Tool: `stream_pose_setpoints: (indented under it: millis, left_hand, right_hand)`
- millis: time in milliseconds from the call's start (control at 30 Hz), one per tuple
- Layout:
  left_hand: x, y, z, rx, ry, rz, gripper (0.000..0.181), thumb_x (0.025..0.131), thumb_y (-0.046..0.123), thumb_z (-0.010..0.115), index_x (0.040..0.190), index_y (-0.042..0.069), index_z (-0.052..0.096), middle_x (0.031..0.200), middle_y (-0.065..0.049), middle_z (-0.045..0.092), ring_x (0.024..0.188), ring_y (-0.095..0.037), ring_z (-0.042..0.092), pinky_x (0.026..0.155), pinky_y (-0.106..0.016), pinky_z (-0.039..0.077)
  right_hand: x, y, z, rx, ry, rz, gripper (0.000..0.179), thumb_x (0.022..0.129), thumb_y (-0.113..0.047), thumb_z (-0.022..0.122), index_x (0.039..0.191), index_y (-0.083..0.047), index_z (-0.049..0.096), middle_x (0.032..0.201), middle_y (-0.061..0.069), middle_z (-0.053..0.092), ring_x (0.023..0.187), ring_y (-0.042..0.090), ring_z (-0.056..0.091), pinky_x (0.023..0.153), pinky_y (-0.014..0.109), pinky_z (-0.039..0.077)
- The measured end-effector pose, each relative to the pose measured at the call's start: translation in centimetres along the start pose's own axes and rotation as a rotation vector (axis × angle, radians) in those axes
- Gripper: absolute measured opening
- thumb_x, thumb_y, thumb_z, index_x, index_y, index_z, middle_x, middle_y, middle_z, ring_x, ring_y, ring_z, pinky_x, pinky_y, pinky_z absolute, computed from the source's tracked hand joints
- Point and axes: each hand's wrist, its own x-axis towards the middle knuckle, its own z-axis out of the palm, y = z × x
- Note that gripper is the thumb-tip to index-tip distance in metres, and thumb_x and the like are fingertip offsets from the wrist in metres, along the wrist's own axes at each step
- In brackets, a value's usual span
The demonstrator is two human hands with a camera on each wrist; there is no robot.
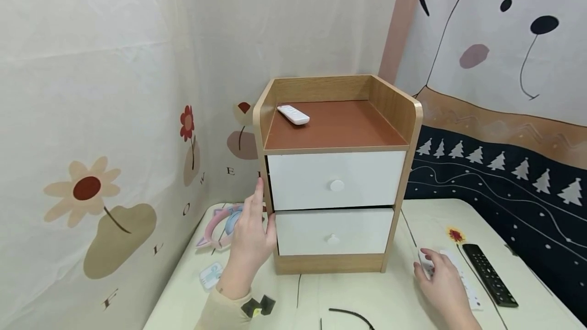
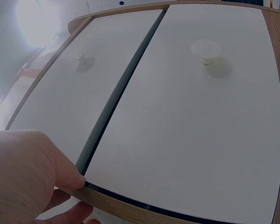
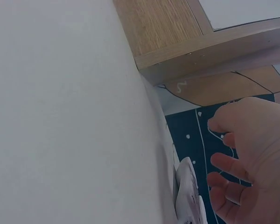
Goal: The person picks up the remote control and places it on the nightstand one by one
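Note:
A small wooden cabinet stands on the table with two white drawers, the upper drawer and the lower drawer. Both look pushed in, with a dark gap between them. My left hand lies along the cabinet's left side, fingers straight and thumb at the front edge; in the left wrist view the thumb touches the wooden frame. To the right, my right hand is over a white remote-like object, fingers loosely bent and holding nothing. Another white piece shows by its fingertips, partly hidden.
A white remote lies on the cabinet's brown top. A long black remote is at the table's right. On the left are a pink and blue eared item and a small pale blue case. Patterned cloth hangs behind.

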Motion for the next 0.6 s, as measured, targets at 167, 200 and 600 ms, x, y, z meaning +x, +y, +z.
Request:
stream_pose_setpoints:
  millis: [167, 200, 600]
  left_hand:
    - [-0.06, 0.08, 0.06, -0.003, 0.006, 0.006, 0.096, 0.09, -0.007, 0.075, 0.172, 0.0, 0.026, 0.126, -0.028, 0.063, 0.086, -0.032, 0.068, 0.07, -0.044, 0.062]
    - [-0.07, 0.09, 0.07, -0.004, 0.007, 0.008, 0.096, 0.09, -0.007, 0.075, 0.172, 0.0, 0.026, 0.126, -0.028, 0.063, 0.087, -0.032, 0.068, 0.07, -0.044, 0.062]
    - [0.05, 0.03, 0.16, -0.008, 0.009, 0.005, 0.097, 0.09, -0.008, 0.075, 0.173, 0.002, 0.025, 0.124, -0.026, 0.063, 0.088, -0.031, 0.067, 0.072, -0.044, 0.062]
  right_hand:
    - [0.04, 0.5, -0.02, -0.031, -0.044, 0.017, 0.053, 0.098, -0.022, 0.077, 0.14, 0.006, 0.064, 0.131, 0.038, 0.066, 0.114, 0.056, 0.068, 0.098, 0.072, 0.054]
    - [0.08, 0.6, -0.03, -0.04, -0.062, 0.028, 0.054, 0.098, -0.023, 0.077, 0.141, 0.007, 0.063, 0.132, 0.039, 0.065, 0.117, 0.059, 0.065, 0.099, 0.074, 0.052]
    - [0.32, 1.1, -0.24, -0.125, -0.147, 0.12, 0.064, 0.093, -0.027, 0.078, 0.142, 0.011, 0.061, 0.135, 0.048, 0.058, 0.121, 0.069, 0.058, 0.102, 0.078, 0.05]
